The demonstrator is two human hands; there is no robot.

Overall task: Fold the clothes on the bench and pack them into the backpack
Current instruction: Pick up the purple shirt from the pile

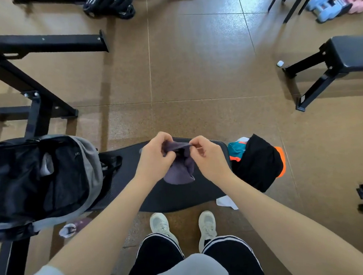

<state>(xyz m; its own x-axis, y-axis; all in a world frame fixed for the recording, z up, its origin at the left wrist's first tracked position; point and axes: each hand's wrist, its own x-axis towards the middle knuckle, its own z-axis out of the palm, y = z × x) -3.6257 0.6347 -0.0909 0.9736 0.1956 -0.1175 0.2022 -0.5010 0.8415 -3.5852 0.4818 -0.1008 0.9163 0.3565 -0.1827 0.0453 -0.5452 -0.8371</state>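
Note:
I hold a small purple-grey garment [181, 169] above the black bench [180, 198]. My left hand [156, 155] grips its top edge on the left. My right hand [206, 155] pinches the same edge on the right, and the cloth hangs down between them. An open black and grey backpack [39, 181] lies on the bench's left end, its dark inside facing up. On the bench's right end sits a pile of clothes: a black piece with orange trim [258, 164] and a teal and orange piece [237, 150].
A white cloth [227, 203] hangs off the bench's near edge. A purple and white item [72, 227] lies on the floor under the backpack. A black rack frame [33, 83] stands at left, another bench [342, 59] at right. Dumbbells [336, 4] lie far right.

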